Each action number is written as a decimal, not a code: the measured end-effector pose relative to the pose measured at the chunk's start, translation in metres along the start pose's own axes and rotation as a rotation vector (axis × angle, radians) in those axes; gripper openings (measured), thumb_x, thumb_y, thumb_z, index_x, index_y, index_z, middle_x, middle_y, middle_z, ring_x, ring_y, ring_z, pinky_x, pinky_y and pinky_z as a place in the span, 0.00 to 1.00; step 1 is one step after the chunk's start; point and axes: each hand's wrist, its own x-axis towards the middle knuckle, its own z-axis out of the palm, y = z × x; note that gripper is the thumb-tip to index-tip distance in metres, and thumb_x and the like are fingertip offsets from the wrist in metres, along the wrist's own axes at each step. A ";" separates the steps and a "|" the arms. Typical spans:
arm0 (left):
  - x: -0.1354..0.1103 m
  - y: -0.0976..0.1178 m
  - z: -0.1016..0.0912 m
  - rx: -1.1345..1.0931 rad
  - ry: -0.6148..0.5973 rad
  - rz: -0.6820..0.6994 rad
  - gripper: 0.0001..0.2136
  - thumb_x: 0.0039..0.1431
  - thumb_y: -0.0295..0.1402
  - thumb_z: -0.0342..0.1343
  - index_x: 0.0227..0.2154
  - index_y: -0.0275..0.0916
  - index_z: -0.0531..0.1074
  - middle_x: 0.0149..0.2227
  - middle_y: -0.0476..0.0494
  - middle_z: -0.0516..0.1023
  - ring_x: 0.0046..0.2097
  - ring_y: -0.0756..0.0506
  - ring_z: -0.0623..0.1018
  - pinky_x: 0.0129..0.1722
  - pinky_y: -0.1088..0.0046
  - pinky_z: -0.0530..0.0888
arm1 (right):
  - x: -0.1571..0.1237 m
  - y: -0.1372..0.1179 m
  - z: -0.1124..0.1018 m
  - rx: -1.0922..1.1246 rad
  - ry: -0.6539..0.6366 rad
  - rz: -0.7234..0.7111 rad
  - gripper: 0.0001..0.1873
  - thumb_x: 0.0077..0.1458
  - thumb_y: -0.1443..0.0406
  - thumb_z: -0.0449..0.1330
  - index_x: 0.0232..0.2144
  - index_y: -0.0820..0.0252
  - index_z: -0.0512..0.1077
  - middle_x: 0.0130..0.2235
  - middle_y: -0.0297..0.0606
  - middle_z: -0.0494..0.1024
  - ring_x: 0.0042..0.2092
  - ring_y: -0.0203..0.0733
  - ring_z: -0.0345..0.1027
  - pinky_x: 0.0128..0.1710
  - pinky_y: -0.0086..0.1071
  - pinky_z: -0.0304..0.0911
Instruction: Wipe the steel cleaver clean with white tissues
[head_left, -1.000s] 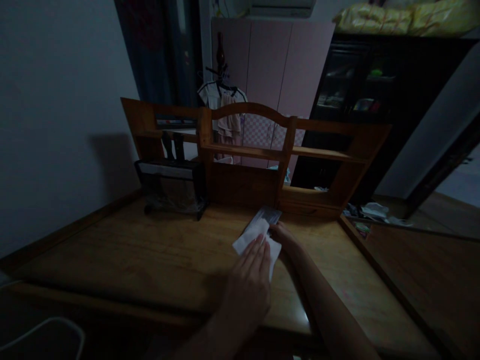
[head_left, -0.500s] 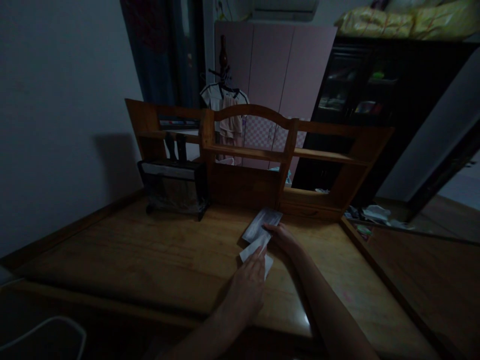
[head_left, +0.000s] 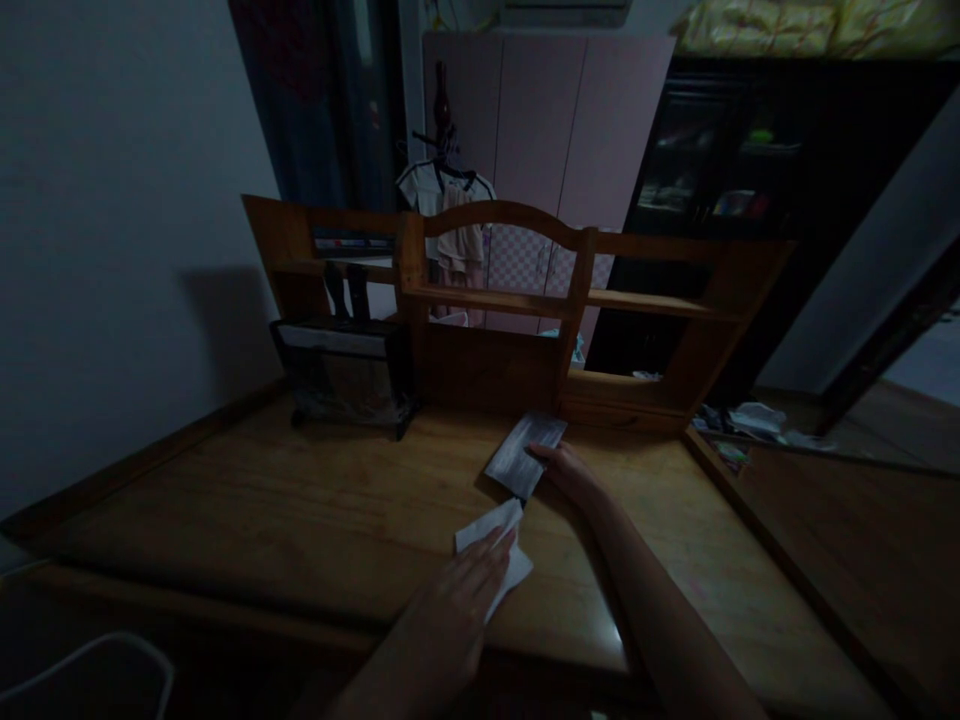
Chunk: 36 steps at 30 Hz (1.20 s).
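Tissue [head_left: 480,524] and left hand [head_left: 450,605] sit lower than 0.5 s ago, at the near end of the plate [head_left: 514,458], left hand pressed together on tissue, right hand [head_left: 572,474] pinching plate over desk [head_left: 322,510]; step looks like wiping, another pass calling for steady grip.
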 end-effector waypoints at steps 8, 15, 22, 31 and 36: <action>-0.011 -0.005 -0.028 -0.115 -0.065 0.058 0.37 0.53 0.15 0.41 0.66 0.44 0.46 0.67 0.50 0.49 0.66 0.47 0.54 0.64 0.67 0.60 | -0.005 -0.005 0.006 0.017 -0.017 -0.007 0.11 0.43 0.72 0.68 0.33 0.62 0.75 0.34 0.39 0.81 0.33 0.41 0.76 0.37 0.33 0.71; -0.023 -0.016 -0.029 -0.138 -0.128 0.043 0.39 0.53 0.15 0.41 0.67 0.46 0.41 0.68 0.51 0.47 0.67 0.46 0.53 0.64 0.65 0.59 | 0.000 -0.001 0.002 0.030 -0.011 -0.005 0.12 0.44 0.72 0.67 0.35 0.62 0.74 0.35 0.39 0.81 0.34 0.40 0.76 0.37 0.32 0.71; -0.029 -0.022 -0.037 -0.119 -0.097 -0.012 0.35 0.58 0.16 0.40 0.66 0.49 0.45 0.67 0.53 0.50 0.66 0.48 0.56 0.63 0.67 0.60 | -0.003 -0.006 0.005 0.038 -0.017 -0.001 0.11 0.45 0.73 0.66 0.35 0.63 0.74 0.36 0.40 0.81 0.36 0.42 0.77 0.39 0.33 0.71; -0.035 -0.021 -0.031 -0.034 -0.053 -0.024 0.34 0.58 0.17 0.41 0.66 0.50 0.46 0.66 0.52 0.52 0.65 0.48 0.57 0.62 0.66 0.62 | -0.004 -0.006 0.004 0.046 -0.031 -0.005 0.11 0.46 0.72 0.66 0.35 0.62 0.75 0.38 0.40 0.81 0.36 0.42 0.76 0.39 0.34 0.72; -0.045 -0.039 -0.028 0.121 0.021 -0.131 0.32 0.57 0.18 0.42 0.64 0.44 0.53 0.65 0.48 0.55 0.64 0.46 0.61 0.61 0.67 0.64 | -0.003 -0.008 0.004 0.075 -0.047 -0.004 0.11 0.47 0.73 0.64 0.36 0.62 0.75 0.37 0.40 0.81 0.37 0.43 0.76 0.40 0.34 0.72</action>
